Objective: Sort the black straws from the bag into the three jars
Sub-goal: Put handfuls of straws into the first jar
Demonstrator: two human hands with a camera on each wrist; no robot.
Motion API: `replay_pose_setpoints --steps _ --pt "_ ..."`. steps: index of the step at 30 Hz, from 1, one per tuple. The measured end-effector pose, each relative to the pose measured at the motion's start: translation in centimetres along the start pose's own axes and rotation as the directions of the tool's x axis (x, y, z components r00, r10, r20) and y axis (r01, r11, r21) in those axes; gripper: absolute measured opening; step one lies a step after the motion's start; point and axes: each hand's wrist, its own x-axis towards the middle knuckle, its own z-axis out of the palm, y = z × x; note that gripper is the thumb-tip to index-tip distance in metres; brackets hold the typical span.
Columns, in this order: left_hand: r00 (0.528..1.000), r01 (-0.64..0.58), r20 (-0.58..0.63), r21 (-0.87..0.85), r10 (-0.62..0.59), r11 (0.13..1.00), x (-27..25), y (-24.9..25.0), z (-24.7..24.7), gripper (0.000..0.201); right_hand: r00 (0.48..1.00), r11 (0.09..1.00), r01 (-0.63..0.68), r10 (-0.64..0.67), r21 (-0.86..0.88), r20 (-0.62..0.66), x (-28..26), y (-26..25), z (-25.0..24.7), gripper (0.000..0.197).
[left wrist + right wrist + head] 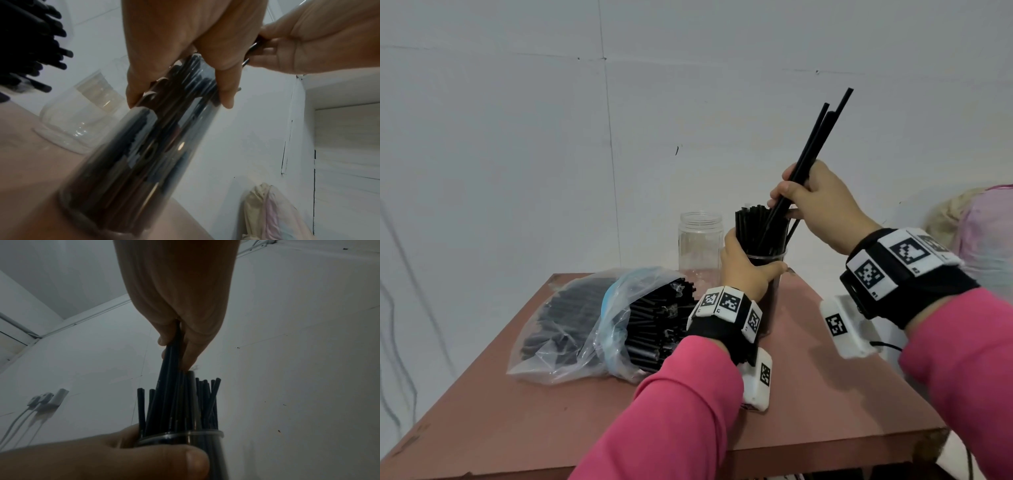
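A clear jar (pixel 774 274) packed with black straws (pixel 756 226) stands on the reddish table (pixel 808 377). My left hand (pixel 743 270) grips the jar just under its rim (pixel 180 84) (pixel 180 434). My right hand (pixel 822 205) pinches a few long black straws (pixel 822 130) whose lower ends dip among those in the jar (pixel 170 356). An empty clear jar (pixel 700 240) stands behind to the left (pixel 82 116). A clear plastic bag (pixel 599 322) full of black straws lies on the table's left side. A third jar is not visible.
A white wall rises right behind the table. A pink and cream bundle (pixel 983 222) sits off the table to the right. The table's front edge (pixel 825 445) is close to my arms. Wall sockets with white cables (pixel 45 399) show in the right wrist view.
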Motion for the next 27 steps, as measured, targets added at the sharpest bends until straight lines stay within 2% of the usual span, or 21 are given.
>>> replay_pose_setpoints --steps 3,8,10,13,15,17,20,21,22,24,27 --pt "1.000 -0.005 0.008 0.017 0.005 1.000 0.1 -0.3 0.0 0.103 0.999 0.989 0.028 -0.031 -0.148 -0.019 0.1 0.2 0.1 0.007" --pt "1.000 -0.026 0.010 0.029 0.026 0.999 0.1 -0.4 -0.1 0.100 0.996 0.988 0.005 -0.020 -0.157 -0.091 0.6 0.4 0.2 0.005" --pt "1.000 -0.029 0.005 0.023 0.029 0.999 0.2 -0.4 -0.1 0.099 0.999 0.974 -0.009 0.001 -0.228 -0.036 0.7 0.7 0.6 0.007" --pt "1.000 -0.024 0.007 0.000 0.024 1.000 0.3 -0.6 0.0 0.101 0.993 0.894 -0.035 0.080 -0.448 0.083 0.3 1.6 1.5 0.012" --pt "1.000 -0.007 0.010 -0.006 0.007 1.000 0.4 -0.9 0.1 0.099 0.991 0.854 -0.055 0.110 -0.517 0.076 -0.2 2.2 1.9 0.015" --pt "1.000 0.001 0.005 -0.004 -0.001 1.000 0.5 -1.1 0.2 0.098 0.992 0.876 -0.045 0.095 -0.481 0.079 -0.6 2.0 1.9 0.032" --pt "1.000 -0.010 -0.006 0.034 0.010 0.999 0.4 -0.9 0.2 0.098 0.990 0.962 -0.083 0.109 -0.259 0.089 -0.4 0.6 1.4 0.092" --pt "1.000 -0.020 -0.008 0.043 0.021 0.999 0.5 -1.0 0.2 0.098 0.995 0.978 -0.070 0.082 -0.196 0.055 0.0 0.0 1.1 0.102" --pt "1.000 -0.031 -0.006 0.044 0.031 0.999 0.4 -1.0 0.2 0.097 1.000 0.987 -0.019 0.022 -0.160 0.018 0.5 -0.7 0.8 0.104" --pt "0.999 -0.045 -0.002 0.047 0.045 0.998 0.4 -1.0 0.2 0.098 0.990 0.973 0.137 -0.139 -0.184 -0.001 1.3 -2.0 0.6 0.090" --pt "0.999 -0.038 -0.002 0.046 0.039 0.998 0.4 -1.1 0.1 0.099 0.953 0.860 0.301 -0.288 -0.412 0.095 2.1 -2.5 0.8 0.061"
